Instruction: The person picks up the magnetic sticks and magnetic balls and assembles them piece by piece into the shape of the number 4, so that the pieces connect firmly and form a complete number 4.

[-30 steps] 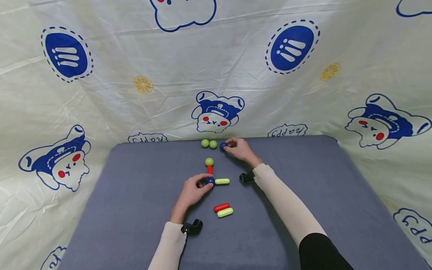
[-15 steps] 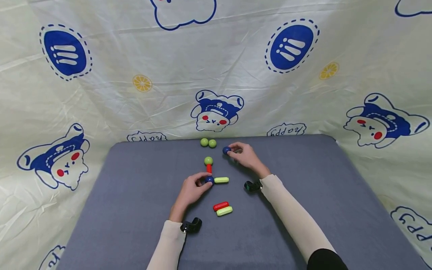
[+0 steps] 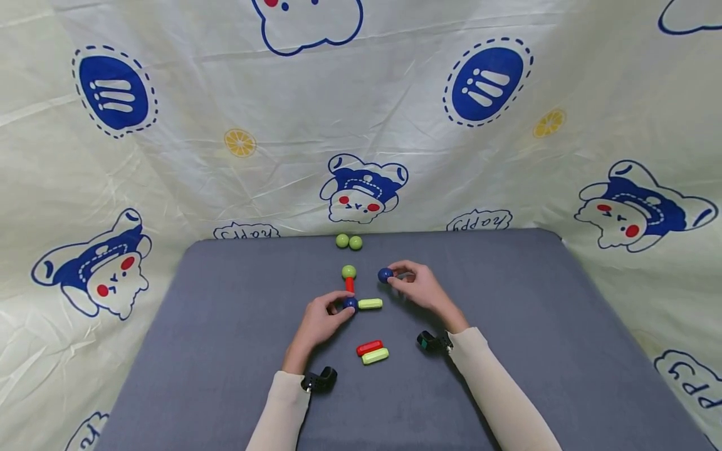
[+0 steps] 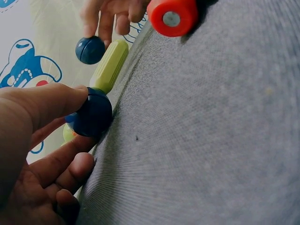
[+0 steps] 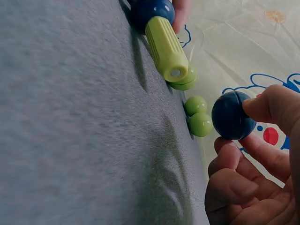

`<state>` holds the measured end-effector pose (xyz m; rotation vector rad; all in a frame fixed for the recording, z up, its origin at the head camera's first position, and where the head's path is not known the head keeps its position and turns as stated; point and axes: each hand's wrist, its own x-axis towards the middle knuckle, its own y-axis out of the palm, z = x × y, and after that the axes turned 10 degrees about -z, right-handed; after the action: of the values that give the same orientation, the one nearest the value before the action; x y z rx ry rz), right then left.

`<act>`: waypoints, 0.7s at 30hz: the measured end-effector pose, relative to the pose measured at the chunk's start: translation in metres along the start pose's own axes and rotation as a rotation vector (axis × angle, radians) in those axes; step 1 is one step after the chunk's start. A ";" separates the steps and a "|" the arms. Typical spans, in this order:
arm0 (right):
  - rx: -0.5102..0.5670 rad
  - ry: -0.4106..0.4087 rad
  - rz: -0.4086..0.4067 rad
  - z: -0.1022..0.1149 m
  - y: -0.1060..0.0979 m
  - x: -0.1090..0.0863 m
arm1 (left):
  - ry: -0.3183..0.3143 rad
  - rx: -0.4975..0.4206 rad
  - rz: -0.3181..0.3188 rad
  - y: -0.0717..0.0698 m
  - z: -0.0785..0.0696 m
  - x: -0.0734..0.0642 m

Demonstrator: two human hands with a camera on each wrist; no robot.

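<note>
My left hand pinches a blue ball between thumb and fingers, low on the table. A yellow-green ridged rod extends rightward from that ball. Away from me a red rod runs from it to a green ball. Between thumb and fingertips, my right hand holds a second blue ball, raised off the cloth with a seam around it. In the right wrist view, the yellow-green rod's free end shows a round metal disc.
Two green balls sit side by side at the table's far edge. Nearer me, a loose red rod and a yellow-green rod lie together on the grey cloth-covered table. A printed curtain hangs behind.
My right hand has brought its blue ball away from the far edge, beside the two green balls, toward me and slightly right. My left hand has stayed on its ball.
</note>
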<state>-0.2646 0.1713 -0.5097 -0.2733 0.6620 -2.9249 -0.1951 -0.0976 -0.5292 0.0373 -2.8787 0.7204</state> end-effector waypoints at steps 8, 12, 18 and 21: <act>-0.015 0.002 0.022 0.000 -0.006 -0.027 | -0.001 0.010 0.005 0.000 0.001 -0.001; -0.041 -0.001 0.026 -0.003 -0.005 -0.039 | -0.009 0.005 0.013 0.000 0.001 -0.002; -0.101 -0.015 0.028 -0.004 -0.004 -0.046 | -0.002 -0.001 0.006 -0.001 -0.001 -0.001; -0.115 -0.017 0.029 -0.004 -0.004 -0.047 | -0.006 0.004 0.010 -0.001 -0.002 -0.001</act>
<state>-0.2196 0.1845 -0.5181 -0.2978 0.8262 -2.8586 -0.1936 -0.0973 -0.5274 0.0258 -2.8853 0.7296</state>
